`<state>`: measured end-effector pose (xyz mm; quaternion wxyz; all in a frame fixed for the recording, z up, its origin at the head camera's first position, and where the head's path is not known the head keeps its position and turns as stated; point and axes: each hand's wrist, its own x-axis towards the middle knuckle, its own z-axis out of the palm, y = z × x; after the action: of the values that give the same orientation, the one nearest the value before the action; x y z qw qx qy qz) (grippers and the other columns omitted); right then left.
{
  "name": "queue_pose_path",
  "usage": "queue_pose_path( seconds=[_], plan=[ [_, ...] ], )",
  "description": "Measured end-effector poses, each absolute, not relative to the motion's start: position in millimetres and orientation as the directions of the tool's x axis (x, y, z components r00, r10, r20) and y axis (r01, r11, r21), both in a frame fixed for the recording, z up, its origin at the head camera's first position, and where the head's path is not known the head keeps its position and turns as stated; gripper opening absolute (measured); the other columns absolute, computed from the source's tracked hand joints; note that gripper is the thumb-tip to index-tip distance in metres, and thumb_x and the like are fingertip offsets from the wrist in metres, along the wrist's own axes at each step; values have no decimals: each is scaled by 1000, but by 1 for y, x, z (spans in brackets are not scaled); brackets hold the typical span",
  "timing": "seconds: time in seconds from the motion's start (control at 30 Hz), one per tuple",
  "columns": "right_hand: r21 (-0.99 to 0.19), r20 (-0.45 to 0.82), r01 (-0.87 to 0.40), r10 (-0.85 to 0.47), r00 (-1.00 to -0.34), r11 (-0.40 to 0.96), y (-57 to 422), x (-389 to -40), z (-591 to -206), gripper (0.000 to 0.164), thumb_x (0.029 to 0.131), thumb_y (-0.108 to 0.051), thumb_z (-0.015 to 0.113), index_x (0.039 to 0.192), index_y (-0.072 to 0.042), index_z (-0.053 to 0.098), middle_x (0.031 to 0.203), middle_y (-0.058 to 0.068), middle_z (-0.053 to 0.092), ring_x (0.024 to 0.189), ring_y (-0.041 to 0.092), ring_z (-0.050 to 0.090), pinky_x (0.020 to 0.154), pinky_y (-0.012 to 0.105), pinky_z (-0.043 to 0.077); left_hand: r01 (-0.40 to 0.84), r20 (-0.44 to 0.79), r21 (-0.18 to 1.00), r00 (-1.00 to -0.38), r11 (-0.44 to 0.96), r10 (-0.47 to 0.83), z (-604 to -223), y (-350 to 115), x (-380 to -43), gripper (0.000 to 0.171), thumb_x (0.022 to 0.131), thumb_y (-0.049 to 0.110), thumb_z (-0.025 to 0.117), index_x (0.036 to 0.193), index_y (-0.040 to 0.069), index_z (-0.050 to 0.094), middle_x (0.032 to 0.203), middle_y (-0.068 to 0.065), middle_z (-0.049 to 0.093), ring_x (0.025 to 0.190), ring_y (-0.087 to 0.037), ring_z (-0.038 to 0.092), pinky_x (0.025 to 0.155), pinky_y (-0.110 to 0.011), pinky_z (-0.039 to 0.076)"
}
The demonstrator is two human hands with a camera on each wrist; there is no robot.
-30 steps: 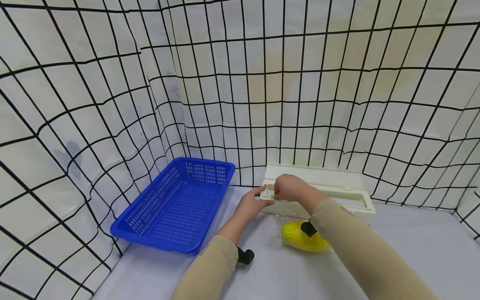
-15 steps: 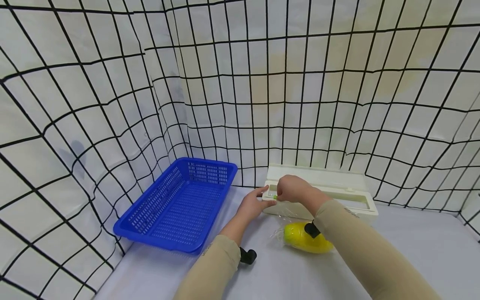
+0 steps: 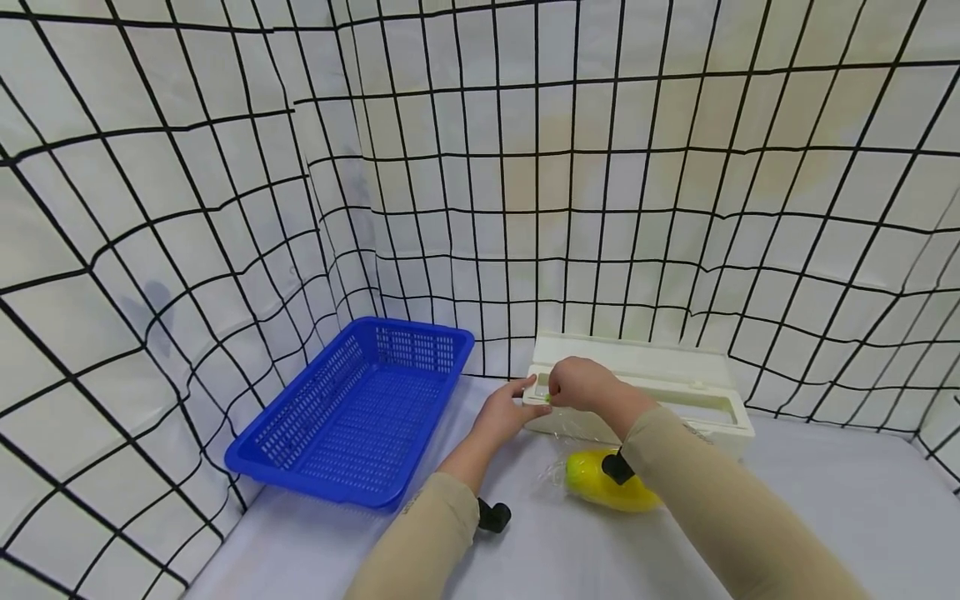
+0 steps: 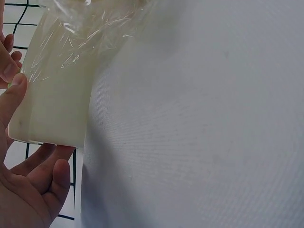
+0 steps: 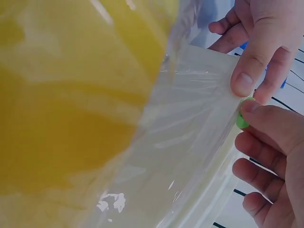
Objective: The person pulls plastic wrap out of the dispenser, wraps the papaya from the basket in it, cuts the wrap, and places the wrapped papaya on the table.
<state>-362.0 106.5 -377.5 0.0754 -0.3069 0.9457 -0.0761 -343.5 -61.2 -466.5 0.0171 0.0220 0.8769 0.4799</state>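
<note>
A cream plastic-wrap dispenser (image 3: 712, 427) stands on the table with its lid (image 3: 637, 354) raised. My left hand (image 3: 501, 415) grips its left end, thumb (image 4: 16, 90) on the front edge and fingers against the end face. In the right wrist view, the thumb and index finger of my right hand (image 5: 280, 137) pinch a small green slide cutter (image 5: 242, 119) on the edge, close to the left thumb. Clear cling film (image 5: 190, 99) stretches from the dispenser toward a yellow elongated fruit (image 3: 603, 482). The right wrist partly covers that fruit in the head view.
A blue perforated plastic basket (image 3: 367, 496) sits left of my left arm. White cloth covers the table (image 3: 555, 558). Black wire grid walls (image 3: 600, 208) backed with white sheeting enclose the back and sides, close behind the dispenser.
The right hand moves very slightly at the dispenser's left end, still pinching the green cutter. The left hand keeps its grip. The view shifts a little; basket and fruit stay put.
</note>
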Motion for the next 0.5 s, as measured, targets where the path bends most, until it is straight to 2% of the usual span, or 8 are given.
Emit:
queue_pose_path(
  seconds=[0.3, 0.5],
  plan=[
    [-144, -52, -615, -626, -778, 775, 114, -363, -385, 11, 89, -15, 72, 79, -10, 73, 71, -5, 62, 64, 13, 51, 69, 32, 50, 9, -15, 842, -999, 540, 39, -470, -61, -341, 72, 79, 50, 80, 144, 34, 52, 140, -8, 56, 123, -29, 53, 96, -46, 48],
    [-101, -79, -609, -616, -784, 787, 135, -363, -380, 12, 87, -16, 73, 77, -11, 72, 71, -5, 61, 63, 13, 49, 67, 33, 50, 14, -11, 840, -999, 543, 44, -468, -64, -343, 74, 79, 51, 80, 145, 32, 51, 140, -5, 56, 122, -28, 53, 97, -46, 47]
  ],
)
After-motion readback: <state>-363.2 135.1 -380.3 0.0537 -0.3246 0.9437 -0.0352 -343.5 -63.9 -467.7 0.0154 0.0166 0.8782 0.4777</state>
